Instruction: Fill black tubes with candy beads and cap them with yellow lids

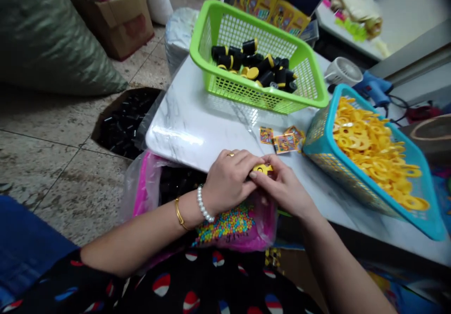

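My left hand (230, 177) and my right hand (283, 187) meet at the front edge of the marble-patterned table (179, 130). Between their fingers shows a small yellow plastic piece (262, 168) with a round hole. The left fingers curl over something dark beside it, mostly hidden. My right thumb and fingers pinch the yellow piece. Under the hands sits a pink basket (141, 187), lined with clear plastic, holding small multicoloured beads (227, 224) and black pieces (179, 182). Several small printed packets (284, 143) lie on the table just beyond my hands.
A green basket (262, 100) of black tubes with yellow caps stands at the back. At right, a blue basket (317, 135) holds yellow ring pieces (373, 149). A bag of black parts (127, 121) and a large sack (52, 46) are on the floor at left.
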A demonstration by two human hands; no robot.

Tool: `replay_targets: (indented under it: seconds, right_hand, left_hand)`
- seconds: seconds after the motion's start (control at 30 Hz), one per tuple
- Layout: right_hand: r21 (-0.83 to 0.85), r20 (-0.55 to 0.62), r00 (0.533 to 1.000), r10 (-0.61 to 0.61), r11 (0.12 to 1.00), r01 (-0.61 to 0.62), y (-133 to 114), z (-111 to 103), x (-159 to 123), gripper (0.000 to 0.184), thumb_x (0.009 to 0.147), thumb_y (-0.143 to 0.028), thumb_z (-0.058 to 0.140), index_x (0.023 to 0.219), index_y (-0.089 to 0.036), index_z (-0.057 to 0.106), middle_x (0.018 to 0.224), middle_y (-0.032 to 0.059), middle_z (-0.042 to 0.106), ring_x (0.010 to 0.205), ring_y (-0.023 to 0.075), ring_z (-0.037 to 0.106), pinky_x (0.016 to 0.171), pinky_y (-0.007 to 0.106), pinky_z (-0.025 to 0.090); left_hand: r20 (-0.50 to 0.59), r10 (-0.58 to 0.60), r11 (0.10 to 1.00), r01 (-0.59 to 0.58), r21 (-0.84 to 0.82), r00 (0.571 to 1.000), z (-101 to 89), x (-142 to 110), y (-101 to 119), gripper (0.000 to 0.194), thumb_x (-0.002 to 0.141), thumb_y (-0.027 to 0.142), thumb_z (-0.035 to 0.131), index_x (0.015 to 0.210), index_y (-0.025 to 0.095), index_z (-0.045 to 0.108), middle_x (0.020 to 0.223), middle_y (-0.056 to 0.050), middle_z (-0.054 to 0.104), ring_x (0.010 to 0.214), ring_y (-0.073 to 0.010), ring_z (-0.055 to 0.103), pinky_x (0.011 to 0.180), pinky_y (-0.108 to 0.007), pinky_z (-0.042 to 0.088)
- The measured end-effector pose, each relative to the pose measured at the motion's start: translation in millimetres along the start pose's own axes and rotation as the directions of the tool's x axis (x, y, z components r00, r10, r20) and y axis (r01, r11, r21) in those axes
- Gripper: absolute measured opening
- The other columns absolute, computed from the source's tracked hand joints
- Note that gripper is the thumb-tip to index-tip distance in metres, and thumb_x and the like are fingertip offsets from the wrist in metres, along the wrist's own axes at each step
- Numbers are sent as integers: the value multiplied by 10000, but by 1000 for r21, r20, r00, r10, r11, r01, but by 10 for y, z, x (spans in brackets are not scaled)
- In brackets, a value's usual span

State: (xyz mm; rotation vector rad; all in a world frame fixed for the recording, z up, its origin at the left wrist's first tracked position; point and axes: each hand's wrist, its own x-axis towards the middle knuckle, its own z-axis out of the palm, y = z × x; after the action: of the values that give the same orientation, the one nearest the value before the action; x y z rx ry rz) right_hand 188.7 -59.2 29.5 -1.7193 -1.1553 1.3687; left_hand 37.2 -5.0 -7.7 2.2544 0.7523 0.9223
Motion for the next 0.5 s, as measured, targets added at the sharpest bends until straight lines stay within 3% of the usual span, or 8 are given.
replay_targets:
  seconds: [0.1,0.23,0.37,0.5]
  right_hand:
    - [199,39,999,-5,980,-3,64,-115,-75,376,839,-457,644,1093,-199,543,692,-7,622,473,82,522,424,191,368]
    - [400,4,998,67,914,-63,156,-332,-51,329,760,-435,724,924,-156,662,679,14,617,441,56,467,368,167,290]
    - [285,161,978,136,942,-178,78,-375,115,331,708,-410,776,856,-174,598,522,-68,511,349,25,330,316,136,159]
    - [120,257,957,137,978,-172,-75,-274,257,356,724,-397,765,792,-193,481,496,-98,462,354,18,290,324,136,171]
  left_hand:
    - [-1,4,1000,-4,0,1000,-5,-1,-21,259,870,367,629,1053,186,599,981,-39,669,941,-204,585,841,-351,408]
    - [28,17,1000,-16,-10,999,-21,4,-32,295,833,387,686,1050,202,608,968,-25,678,922,-202,588,809,-340,403]
    - [53,3,1000,-3,-7,999,-29,5,-32,314,823,387,700,1059,203,602,997,-20,676,937,-202,588,817,-344,398]
    - [63,8,1000,-7,-6,998,-20,6,-45,354,816,350,713,1103,187,587,1021,-39,669,972,-215,584,848,-361,403]
